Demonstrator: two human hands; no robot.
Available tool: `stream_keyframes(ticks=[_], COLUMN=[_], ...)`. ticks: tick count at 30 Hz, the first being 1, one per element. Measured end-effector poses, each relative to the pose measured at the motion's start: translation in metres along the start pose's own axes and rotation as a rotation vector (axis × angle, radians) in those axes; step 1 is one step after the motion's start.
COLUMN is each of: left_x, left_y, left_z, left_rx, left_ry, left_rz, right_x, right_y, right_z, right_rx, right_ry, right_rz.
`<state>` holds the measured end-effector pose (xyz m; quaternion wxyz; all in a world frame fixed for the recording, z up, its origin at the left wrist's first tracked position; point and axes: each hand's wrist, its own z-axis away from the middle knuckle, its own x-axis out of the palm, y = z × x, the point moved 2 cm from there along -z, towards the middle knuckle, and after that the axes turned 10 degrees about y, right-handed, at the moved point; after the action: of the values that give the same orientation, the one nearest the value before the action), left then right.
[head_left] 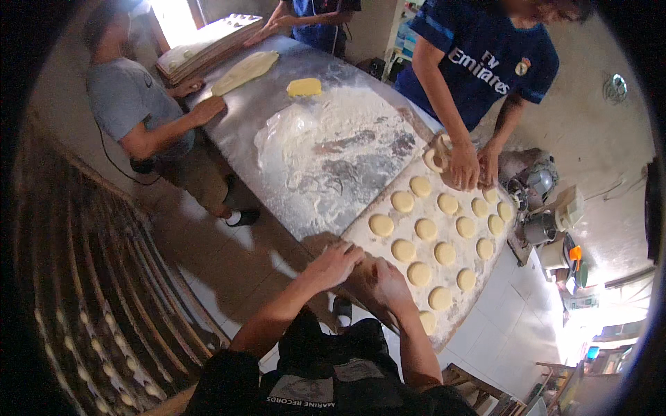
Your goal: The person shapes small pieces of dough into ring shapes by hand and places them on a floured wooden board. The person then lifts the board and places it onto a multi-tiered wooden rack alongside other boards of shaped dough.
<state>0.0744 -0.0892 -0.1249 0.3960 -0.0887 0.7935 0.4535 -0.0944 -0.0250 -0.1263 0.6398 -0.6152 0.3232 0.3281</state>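
Note:
My left hand [336,265] is at the near corner of a floured board [361,234], fingers bent and closed toward the right. Close beside it, my right hand [393,284] is curled at the same edge, its fingers partly hidden. Whatever the two hands grip, if anything, I cannot make out. Several pale round dough discs [418,273] lie in rows on the board just beyond my right hand. At the board's far end, a co-worker's hands [473,168] reach down beside a ring-shaped piece of dough [436,160].
The metal table [229,135] carries a spread of white flour [298,139], a yellow block [304,87] and a flattened dough sheet [246,73]. Another person [132,104] stands at its left side, a third person [318,28] at the back. A rack of long boards [118,277] holds dough pieces at left.

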Motion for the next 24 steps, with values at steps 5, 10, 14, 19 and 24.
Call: stream_keyframes(ticks=[5,10,14,19,24], left_x=[-0.053,-0.122,-0.142,-0.155,-0.186], left_y=[-0.071,-0.175,-0.207,-0.221,-0.233], left_z=[-0.009,-0.072,-0.109,-0.111,-0.141], left_rx=[-0.291,-0.183,0.054,-0.220,-0.404], left_ry=[0.267,0.227,0.024,0.189,0.191], left_rz=[0.440,0.272,-0.219,0.057,0.273], right_x=[-0.060,0.022,0.072,0.107,0.058], right_y=[-0.060,-0.079,-0.107,-0.119,-0.161], right_z=[-0.075,-0.249,-0.349,-0.361,-0.344], right_rx=[0.228,0.057,0.047,0.064,0.257], right_ry=[0.036,0.095,0.102,0.125,0.059], right_rz=[-0.176,-0.386,-0.041,0.440,-0.226])
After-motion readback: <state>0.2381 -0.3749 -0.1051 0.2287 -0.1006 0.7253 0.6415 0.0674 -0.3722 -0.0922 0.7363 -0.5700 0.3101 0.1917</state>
